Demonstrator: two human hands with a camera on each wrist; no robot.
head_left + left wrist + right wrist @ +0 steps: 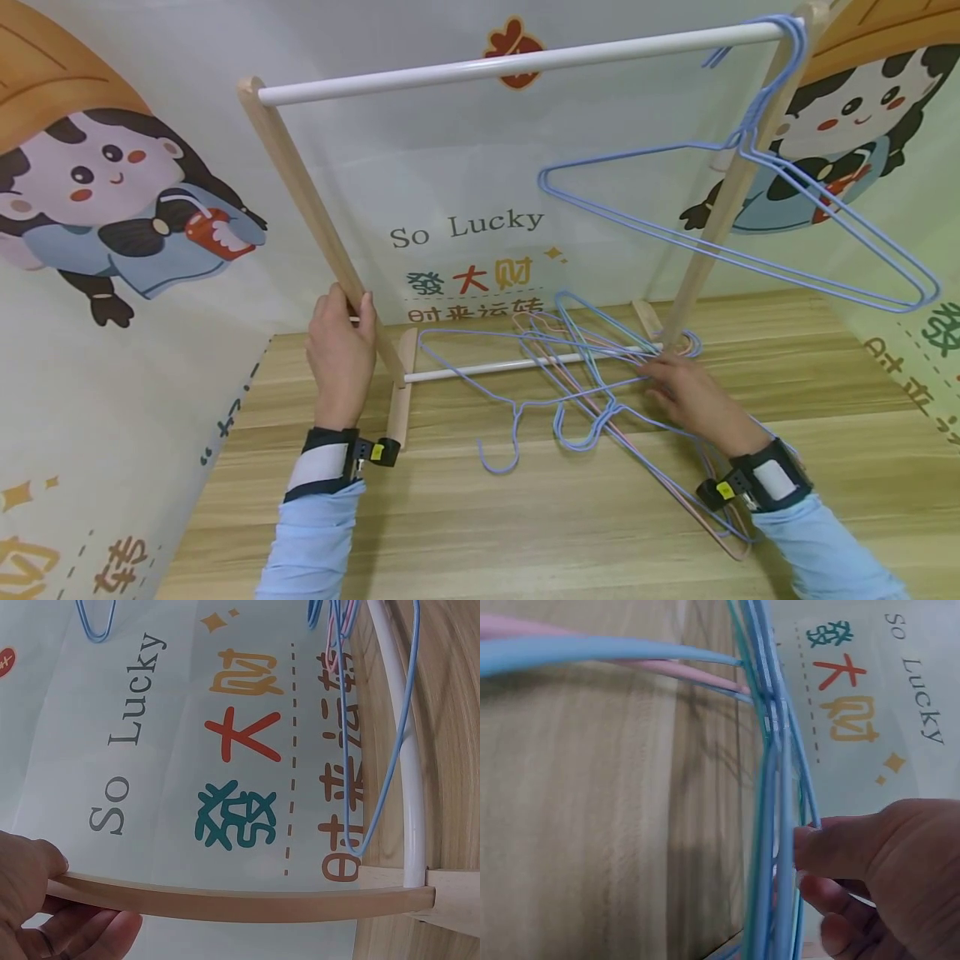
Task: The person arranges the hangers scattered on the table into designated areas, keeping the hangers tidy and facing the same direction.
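My left hand (339, 358) holds the left wooden post (307, 200) of a clothes rack, thumb on one side and fingers on the other in the left wrist view. At the rack's right foot, my right hand (701, 404) is at a tangled pile of hangers, mostly blue with some pink and green. In the right wrist view its thumb and forefinger pinch a thin blue hanger (804, 780) beside a bundle of others. One blue hanger (498, 472) lies with its hook toward me.
Blue hangers (757, 108) hang from the right end of the white top rail (525, 62). A lower white rail (487, 367) runs just above the wooden tabletop (480, 533), behind the pile. Printed walls (465, 167) stand behind and at both sides.
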